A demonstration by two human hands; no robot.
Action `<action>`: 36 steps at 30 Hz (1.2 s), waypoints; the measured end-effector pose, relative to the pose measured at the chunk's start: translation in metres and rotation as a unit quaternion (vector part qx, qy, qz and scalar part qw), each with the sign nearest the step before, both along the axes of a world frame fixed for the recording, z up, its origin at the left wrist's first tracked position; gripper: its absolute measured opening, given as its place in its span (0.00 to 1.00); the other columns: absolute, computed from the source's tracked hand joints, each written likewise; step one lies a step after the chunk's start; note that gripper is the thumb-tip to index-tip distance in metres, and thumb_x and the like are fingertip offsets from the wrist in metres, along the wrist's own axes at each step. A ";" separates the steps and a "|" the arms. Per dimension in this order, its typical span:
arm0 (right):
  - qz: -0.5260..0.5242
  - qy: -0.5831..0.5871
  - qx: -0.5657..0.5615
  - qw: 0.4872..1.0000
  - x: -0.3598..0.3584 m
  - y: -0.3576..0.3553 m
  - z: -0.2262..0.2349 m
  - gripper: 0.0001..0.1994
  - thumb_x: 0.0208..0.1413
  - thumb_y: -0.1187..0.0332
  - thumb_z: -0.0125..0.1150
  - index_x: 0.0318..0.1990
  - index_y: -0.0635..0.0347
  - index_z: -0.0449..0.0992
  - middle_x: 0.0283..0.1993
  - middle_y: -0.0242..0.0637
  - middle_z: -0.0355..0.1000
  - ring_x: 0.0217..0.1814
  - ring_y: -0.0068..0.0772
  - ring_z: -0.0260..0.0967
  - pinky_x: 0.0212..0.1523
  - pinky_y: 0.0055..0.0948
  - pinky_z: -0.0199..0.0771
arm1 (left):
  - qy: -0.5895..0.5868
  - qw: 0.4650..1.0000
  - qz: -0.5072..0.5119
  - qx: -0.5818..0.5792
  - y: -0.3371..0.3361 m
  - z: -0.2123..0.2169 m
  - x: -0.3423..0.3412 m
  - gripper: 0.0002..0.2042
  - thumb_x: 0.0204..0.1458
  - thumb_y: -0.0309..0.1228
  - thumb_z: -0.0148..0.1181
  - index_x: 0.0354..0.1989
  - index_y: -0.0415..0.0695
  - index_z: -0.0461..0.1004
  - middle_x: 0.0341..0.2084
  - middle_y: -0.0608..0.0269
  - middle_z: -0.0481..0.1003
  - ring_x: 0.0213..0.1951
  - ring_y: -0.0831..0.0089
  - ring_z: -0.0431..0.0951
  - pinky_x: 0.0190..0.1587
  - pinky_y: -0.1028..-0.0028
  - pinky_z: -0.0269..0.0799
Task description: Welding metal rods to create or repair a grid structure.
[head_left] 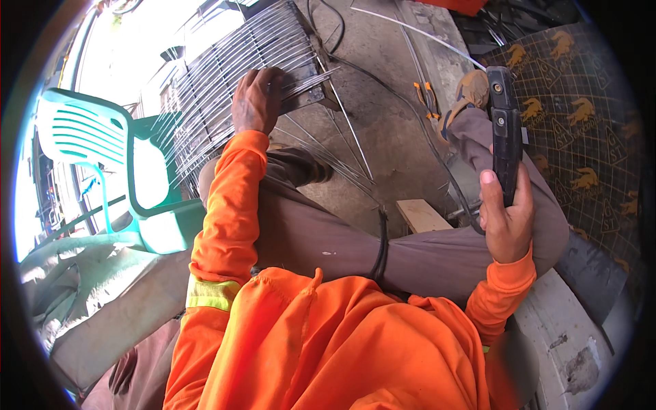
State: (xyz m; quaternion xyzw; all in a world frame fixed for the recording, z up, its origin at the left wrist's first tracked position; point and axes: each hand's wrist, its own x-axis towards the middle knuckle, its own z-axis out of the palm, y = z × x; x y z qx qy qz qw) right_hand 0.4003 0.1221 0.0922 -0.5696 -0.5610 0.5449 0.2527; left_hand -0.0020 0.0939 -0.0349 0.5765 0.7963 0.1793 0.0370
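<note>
The largest piece of work is the grid of thin metal rods [219, 82], lying under and to the left of the person's left hand [257, 101], well apart from the right-hand grip. To the right of that grip spreads a dark patterned sheet [581, 137]; below and left of the left hand stands a green plastic chair [165, 227].

The left hand is curled over the grid's right edge, touching the rods there; whether its fingers pinch one or merely rest cannot be told. The right hand [506, 215] is closed around the lower end of a black holder [503, 123], kept upright. A black cable [388, 83] winds over the ground between the two hands, and an orange-handled tool [429, 99] lies beyond the right grip, to its left. Smallest, a slender pale rod [441, 42] slants up and leftward from the holder's top — seemingly an electrode.

The work looks well along: many rods already sit side by side across darker bars. Which are joined is too fine to see. Loose rods [350, 128] slanting below and right of the left hand suggest more to place — and the pale rod's tip, well clear of the grid, suggests no joining at this instant.
</note>
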 end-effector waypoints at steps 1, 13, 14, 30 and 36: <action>0.005 -0.002 -0.009 1.000 0.000 0.001 0.000 0.14 0.65 0.62 0.59 0.50 0.63 0.71 0.29 0.25 0.66 0.23 0.12 0.57 0.23 0.18 0.59 | 0.000 1.000 -0.002 0.004 0.001 0.001 0.000 0.09 0.59 0.36 0.56 0.41 0.50 0.80 0.36 0.58 0.77 0.45 0.55 0.76 0.50 0.61 0.70; 0.013 -0.014 0.037 0.999 0.001 0.003 -0.008 0.14 0.65 0.63 0.59 0.50 0.65 0.71 0.34 0.27 0.67 0.33 0.16 0.60 0.34 0.21 0.64 | 0.001 1.000 -0.009 0.019 0.008 -0.003 0.000 0.08 0.60 0.35 0.56 0.41 0.49 0.80 0.34 0.57 0.75 0.42 0.54 0.76 0.48 0.60 0.71; 0.013 -0.014 0.037 0.999 0.001 0.003 -0.009 0.14 0.65 0.63 0.59 0.50 0.65 0.71 0.34 0.27 0.67 0.33 0.16 0.60 0.34 0.21 0.64 | 0.003 1.000 -0.009 0.019 0.009 -0.003 0.000 0.08 0.60 0.34 0.56 0.41 0.49 0.80 0.34 0.57 0.75 0.42 0.54 0.76 0.48 0.60 0.71; 0.003 -0.044 0.034 0.998 -0.002 -0.002 -0.012 0.23 0.68 0.60 0.53 0.65 0.62 0.67 0.30 0.28 0.62 0.17 0.09 0.49 0.16 0.14 0.51 | 0.035 0.997 0.003 0.070 0.006 -0.015 0.001 0.07 0.58 0.34 0.55 0.40 0.51 0.79 0.36 0.60 0.76 0.45 0.57 0.76 0.49 0.61 0.71; 0.013 -0.043 0.025 0.999 -0.007 -0.003 -0.011 0.23 0.68 0.59 0.54 0.65 0.63 0.66 0.31 0.28 0.62 0.18 0.09 0.49 0.17 0.14 0.52 | 0.041 0.997 0.003 0.060 0.001 -0.012 -0.002 0.07 0.57 0.34 0.57 0.40 0.51 0.78 0.36 0.61 0.75 0.46 0.57 0.76 0.49 0.61 0.71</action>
